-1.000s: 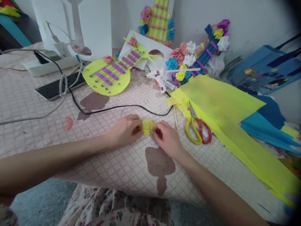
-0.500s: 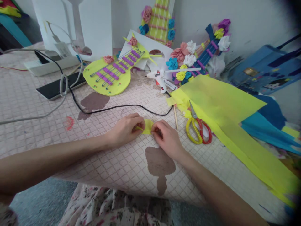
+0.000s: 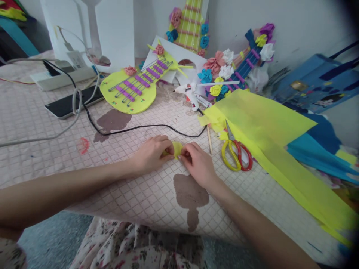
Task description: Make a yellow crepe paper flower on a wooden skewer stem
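Pinching a small yellow piece (image 3: 177, 148) by its sides, the left hand (image 3: 155, 151) and right hand (image 3: 198, 162) meet mid-frame; it looks soft and bright, with a rounded top.

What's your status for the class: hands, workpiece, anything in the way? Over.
Bare left hand, right hand: both pinching. Small yellow paper-like piece: between them, partly hidden. Nothing blocking; metal scissors with yellow and red handles lie to the right.
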The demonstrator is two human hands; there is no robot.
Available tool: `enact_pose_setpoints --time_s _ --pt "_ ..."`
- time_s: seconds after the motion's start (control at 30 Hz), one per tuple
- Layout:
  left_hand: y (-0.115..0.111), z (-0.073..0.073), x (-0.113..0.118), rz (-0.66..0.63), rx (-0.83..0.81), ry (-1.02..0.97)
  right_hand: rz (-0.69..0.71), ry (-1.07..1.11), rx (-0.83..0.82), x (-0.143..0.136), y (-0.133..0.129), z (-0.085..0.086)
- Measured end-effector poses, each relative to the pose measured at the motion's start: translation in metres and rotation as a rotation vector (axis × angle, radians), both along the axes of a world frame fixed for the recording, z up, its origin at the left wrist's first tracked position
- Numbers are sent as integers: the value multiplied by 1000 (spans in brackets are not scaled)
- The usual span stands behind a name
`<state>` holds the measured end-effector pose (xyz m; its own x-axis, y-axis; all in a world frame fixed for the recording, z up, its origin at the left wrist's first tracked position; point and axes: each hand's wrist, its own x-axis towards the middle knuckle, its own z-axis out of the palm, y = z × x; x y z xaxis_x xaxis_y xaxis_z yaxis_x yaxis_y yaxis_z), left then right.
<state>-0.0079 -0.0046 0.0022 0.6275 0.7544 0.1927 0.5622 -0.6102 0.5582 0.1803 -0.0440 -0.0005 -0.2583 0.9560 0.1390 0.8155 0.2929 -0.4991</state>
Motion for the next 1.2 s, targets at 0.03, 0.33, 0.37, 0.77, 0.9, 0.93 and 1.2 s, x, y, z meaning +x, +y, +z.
enact_pose_setpoints --time_s 0.03,0.33,0.37,0.77,0.9,0.93,1.2 --pt "1 0 -1 -7 -27 -18 9 20 -2 1 0 0" --pt "12 3 -9 124 -182 -169 -37 260 -29 17 4 1" --pt "14 4 -9 151 -184 -164 -53 277 -36 18 5 2" --pt "23 5 1 130 -90 -31 -28 314 -47 20 8 -1" --pt "25 7 -2 168 -269 -236 -107 479 -114 20 9 -1" --pt "26 8 -1 176 -342 -319 -123 547 -144 20 9 0" --pt "10 5 11 122 -879 -742 -80 970 -484 7 5 1"
